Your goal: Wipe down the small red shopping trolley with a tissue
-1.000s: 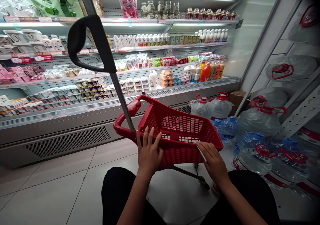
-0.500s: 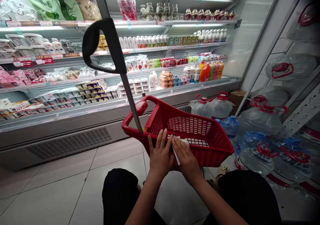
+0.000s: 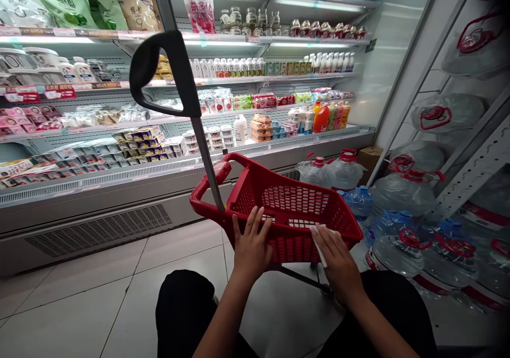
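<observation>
A red shopping basket (image 3: pixel 292 244) on a wheeled frame stands between my knees, its mesh inside facing up. My left hand (image 3: pixel 252 244) lies on the near side wall, toward the handle end, fingers spread and holding nothing. Farther right along the same wall, my right hand (image 3: pixel 337 257) presses a white cloth or tissue (image 3: pixel 320 247) against the rim, fingers together over it. Most of the cloth is hidden under that palm. From the basket's left end a metal pole (image 3: pixel 207 164) rises at a slant, with a black loop handle (image 3: pixel 187 74) on it.
A refrigerated shelf unit (image 3: pixel 131 180) with dairy tubs, bottles and bags runs behind the basket. Large water bottles (image 3: pixel 398 252) crowd the floor at the right, beside a metal rack (image 3: pixel 464 180). Pale floor tiles (image 3: pixel 79 305) lie at the left.
My right hand has slid right along the basket's near wall with the cloth, away from my left hand. My left hand stays on the wall. The view has shifted slightly.
</observation>
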